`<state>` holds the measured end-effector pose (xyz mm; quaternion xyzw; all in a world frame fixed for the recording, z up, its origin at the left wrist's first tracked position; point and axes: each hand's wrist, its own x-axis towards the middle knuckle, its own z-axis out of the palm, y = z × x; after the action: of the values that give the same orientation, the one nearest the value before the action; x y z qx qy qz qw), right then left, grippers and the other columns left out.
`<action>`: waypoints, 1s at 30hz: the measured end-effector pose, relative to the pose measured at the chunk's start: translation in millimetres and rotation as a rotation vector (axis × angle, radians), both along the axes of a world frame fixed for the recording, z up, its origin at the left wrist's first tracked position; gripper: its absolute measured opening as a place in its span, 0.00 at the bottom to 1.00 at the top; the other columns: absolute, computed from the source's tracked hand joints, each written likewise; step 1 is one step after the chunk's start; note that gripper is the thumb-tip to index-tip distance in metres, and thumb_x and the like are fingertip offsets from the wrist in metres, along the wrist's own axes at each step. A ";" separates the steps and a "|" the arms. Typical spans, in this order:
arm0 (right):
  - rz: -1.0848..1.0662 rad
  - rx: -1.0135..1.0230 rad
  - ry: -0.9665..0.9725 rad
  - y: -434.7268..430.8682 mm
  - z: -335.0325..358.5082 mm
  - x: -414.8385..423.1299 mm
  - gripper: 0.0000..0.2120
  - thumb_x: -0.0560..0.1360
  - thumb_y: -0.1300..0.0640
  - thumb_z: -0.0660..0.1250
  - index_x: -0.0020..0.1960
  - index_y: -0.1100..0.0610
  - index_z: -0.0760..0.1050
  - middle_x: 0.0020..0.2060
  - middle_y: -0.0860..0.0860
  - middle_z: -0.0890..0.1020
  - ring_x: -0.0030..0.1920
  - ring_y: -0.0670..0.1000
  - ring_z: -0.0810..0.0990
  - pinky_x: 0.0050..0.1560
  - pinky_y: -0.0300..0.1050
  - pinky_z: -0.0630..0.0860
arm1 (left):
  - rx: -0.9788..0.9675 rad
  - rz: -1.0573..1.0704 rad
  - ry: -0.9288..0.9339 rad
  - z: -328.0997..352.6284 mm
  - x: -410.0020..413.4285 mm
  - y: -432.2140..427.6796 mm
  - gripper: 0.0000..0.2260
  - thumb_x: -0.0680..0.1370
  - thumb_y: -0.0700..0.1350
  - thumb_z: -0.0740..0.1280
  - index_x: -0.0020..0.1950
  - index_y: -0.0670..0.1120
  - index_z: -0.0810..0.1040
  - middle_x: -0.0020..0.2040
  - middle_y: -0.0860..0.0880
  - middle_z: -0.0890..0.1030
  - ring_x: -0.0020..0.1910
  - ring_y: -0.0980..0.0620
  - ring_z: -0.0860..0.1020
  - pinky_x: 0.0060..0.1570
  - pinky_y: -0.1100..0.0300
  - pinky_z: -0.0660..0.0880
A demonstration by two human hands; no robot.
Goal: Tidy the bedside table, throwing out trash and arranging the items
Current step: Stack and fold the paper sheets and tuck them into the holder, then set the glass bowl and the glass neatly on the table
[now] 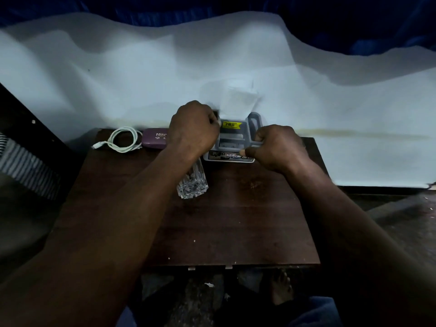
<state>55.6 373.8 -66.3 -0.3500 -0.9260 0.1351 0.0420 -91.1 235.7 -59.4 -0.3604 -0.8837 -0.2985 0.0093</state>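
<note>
A grey tissue box (pixel 233 138) with a yellow sticker stands at the back of the dark wooden bedside table (pixel 212 220), with a white tissue (pixel 236 100) sticking up out of its top. My left hand (pixel 193 126) grips the box's left side, fingers curled round it. My right hand (pixel 276 145) holds its right front corner with curled fingers and thumb. A cut-glass tumbler (pixel 192 182) stands just in front of the box, partly hidden under my left forearm.
A coiled white cable (pixel 120 140) and a purple case (pixel 154 139) lie along the table's back left edge. A white sheet (pixel 141 79) rises behind the table. A striped cloth (pixel 26 166) is at the left. A bare foot (pixel 280 289) shows below the table.
</note>
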 end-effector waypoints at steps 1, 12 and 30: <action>-0.001 0.015 0.007 -0.6 -0.6 0.8 0.17 0.70 0.39 0.77 0.43 0.51 0.78 0.41 0.52 0.81 0.45 0.57 0.78 0.40 0.45 0.67 | -0.001 -0.009 -0.002 0.6 0.5 -0.9 0.07 0.79 0.51 0.70 0.48 0.50 0.87 0.52 0.48 0.86 0.51 0.45 0.82 0.44 0.59 0.69; -0.005 0.009 0.078 -10.4 -5.8 11.2 0.24 0.72 0.36 0.74 0.64 0.46 0.82 0.54 0.52 0.87 0.56 0.59 0.83 0.46 0.46 0.71 | -0.077 -0.120 0.010 9.4 11.7 -19.8 0.10 0.77 0.49 0.72 0.57 0.50 0.85 0.58 0.46 0.80 0.56 0.43 0.80 0.51 0.56 0.74; -0.134 -0.078 0.132 -48.6 11.1 67.9 0.30 0.72 0.40 0.74 0.70 0.47 0.71 0.56 0.53 0.85 0.59 0.61 0.82 0.57 0.55 0.80 | -0.281 -0.256 0.183 38.7 70.9 -50.8 0.15 0.76 0.53 0.71 0.61 0.52 0.80 0.61 0.46 0.80 0.61 0.40 0.78 0.58 0.45 0.78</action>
<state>123.5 325.1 -55.2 -0.4027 -0.8898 0.1908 0.0983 -20.2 184.9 -20.7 -0.4932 -0.8591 -0.1371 0.0014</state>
